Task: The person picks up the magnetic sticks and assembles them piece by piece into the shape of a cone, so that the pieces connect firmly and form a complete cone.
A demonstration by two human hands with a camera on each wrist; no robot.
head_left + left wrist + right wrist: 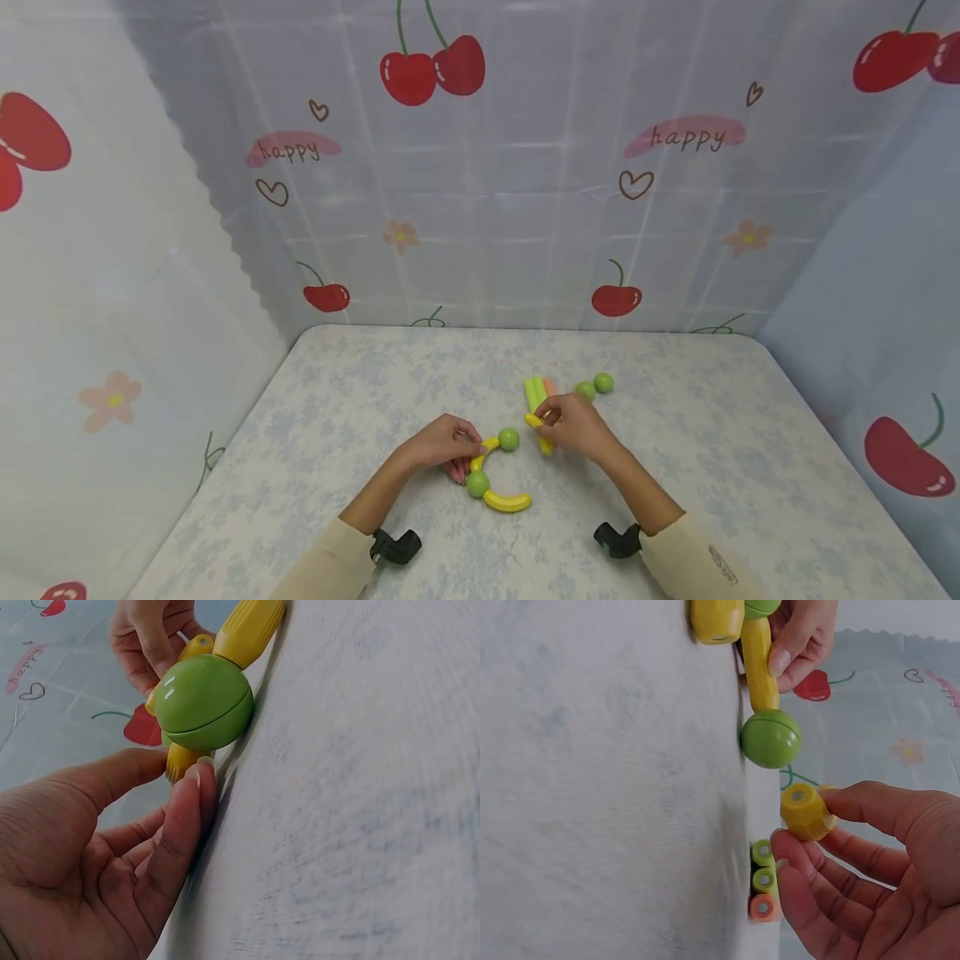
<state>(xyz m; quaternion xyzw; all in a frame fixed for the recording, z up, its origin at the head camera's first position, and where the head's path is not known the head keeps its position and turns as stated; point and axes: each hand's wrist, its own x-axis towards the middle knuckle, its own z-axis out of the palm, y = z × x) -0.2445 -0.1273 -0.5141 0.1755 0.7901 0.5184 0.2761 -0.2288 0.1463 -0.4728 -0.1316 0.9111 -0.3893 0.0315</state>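
My left hand (447, 446) pinches a curved yellow magnetic rod (486, 450) between thumb and fingers. One green ball (508, 439) sits at that rod's far end and another green ball (477, 484) at its near end. From the near ball a second curved yellow rod (507, 502) runs rightward, forming an open C on the table. My right hand (576, 425) pinches a separate yellow rod (806, 814), its round metal end facing the far ball across a gap. Fingers hide part of this rod.
Light green sticks (534, 390) and an orange stick (550, 387) lie side by side beyond my right hand. Two loose green balls (603, 382) rest to their right. A pale patterned table (375, 375) is bounded by cherry-print curtains (480, 183) behind and at both sides.
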